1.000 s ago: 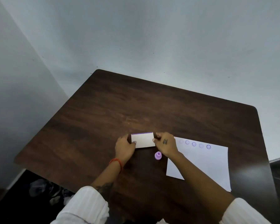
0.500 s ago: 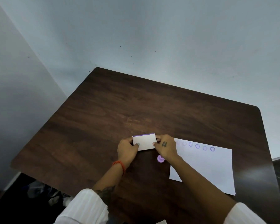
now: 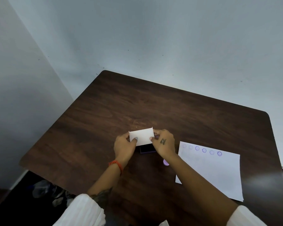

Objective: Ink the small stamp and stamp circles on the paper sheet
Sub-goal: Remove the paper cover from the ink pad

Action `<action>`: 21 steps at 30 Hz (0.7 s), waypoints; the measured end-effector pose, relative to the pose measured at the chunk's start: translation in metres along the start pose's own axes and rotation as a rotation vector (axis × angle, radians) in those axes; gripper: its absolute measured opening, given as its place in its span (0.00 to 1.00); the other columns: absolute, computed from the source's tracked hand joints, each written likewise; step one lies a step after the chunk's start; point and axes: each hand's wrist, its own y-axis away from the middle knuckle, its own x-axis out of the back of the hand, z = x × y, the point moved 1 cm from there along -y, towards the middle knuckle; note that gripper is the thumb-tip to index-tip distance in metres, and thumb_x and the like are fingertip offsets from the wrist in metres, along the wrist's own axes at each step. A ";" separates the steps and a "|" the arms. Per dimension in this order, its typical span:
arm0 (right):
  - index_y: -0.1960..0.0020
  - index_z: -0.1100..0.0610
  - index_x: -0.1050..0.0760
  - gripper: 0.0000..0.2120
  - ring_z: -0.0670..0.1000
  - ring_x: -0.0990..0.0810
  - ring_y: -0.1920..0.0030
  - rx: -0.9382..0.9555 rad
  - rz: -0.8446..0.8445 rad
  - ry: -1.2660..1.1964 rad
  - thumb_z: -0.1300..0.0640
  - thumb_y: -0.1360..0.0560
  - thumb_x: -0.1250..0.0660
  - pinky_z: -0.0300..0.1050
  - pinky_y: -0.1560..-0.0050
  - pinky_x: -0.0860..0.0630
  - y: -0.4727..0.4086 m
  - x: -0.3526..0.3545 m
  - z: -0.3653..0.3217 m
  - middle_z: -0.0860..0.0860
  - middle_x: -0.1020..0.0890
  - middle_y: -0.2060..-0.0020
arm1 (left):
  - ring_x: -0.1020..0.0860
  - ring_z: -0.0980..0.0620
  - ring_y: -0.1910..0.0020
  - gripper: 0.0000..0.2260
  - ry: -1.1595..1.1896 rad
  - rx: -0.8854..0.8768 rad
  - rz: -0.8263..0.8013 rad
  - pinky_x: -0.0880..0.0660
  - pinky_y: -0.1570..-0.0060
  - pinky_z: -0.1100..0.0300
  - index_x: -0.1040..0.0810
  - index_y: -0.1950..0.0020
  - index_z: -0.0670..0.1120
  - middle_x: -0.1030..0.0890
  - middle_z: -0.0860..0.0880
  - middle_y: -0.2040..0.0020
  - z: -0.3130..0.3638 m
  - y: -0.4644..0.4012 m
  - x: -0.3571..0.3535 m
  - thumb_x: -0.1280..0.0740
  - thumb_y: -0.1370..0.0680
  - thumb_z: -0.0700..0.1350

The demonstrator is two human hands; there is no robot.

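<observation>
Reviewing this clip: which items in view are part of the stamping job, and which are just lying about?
Part of the job:
- white lid, held by left hand and right hand
- purple ink pad beneath it
- small purple stamp on the table
- paper sheet with stamped circles

Lying about:
- clutter on the floor, too dark to identify

No words or numbers can be read, though a small dark mark is seen on the back of the right hand (image 3: 163,143) and is too blurred to be made out.
</observation>
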 end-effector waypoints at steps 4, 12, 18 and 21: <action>0.37 0.55 0.26 0.19 0.55 0.22 0.46 0.062 -0.064 0.021 0.59 0.27 0.33 0.42 0.48 0.27 -0.003 -0.015 -0.020 0.56 0.22 0.44 | 0.25 0.43 0.39 0.19 0.004 0.054 0.051 0.28 0.40 0.51 0.27 0.36 0.43 0.24 0.42 0.36 -0.008 -0.005 0.018 0.33 0.25 0.46; 0.35 0.58 0.29 0.20 0.56 0.24 0.42 0.108 -0.170 0.096 0.62 0.27 0.34 0.43 0.43 0.28 0.003 -0.047 -0.033 0.56 0.23 0.42 | 0.25 0.42 0.40 0.18 -0.017 0.133 0.079 0.28 0.39 0.49 0.26 0.37 0.42 0.23 0.41 0.38 -0.037 -0.008 0.038 0.33 0.26 0.47; 0.33 0.57 0.31 0.23 0.56 0.24 0.41 0.141 -0.223 0.167 0.61 0.27 0.34 0.46 0.41 0.27 0.014 -0.061 -0.031 0.57 0.21 0.41 | 0.24 0.41 0.42 0.16 -0.065 0.138 0.062 0.26 0.41 0.49 0.24 0.40 0.43 0.21 0.40 0.41 -0.055 -0.006 0.041 0.33 0.26 0.46; 0.31 0.59 0.34 0.24 0.56 0.25 0.39 0.138 -0.260 0.207 0.61 0.26 0.34 0.46 0.38 0.29 0.016 -0.063 -0.032 0.58 0.23 0.39 | 0.24 0.41 0.41 0.19 -0.095 0.159 0.052 0.27 0.39 0.47 0.26 0.37 0.44 0.23 0.41 0.38 -0.058 -0.009 0.040 0.33 0.26 0.49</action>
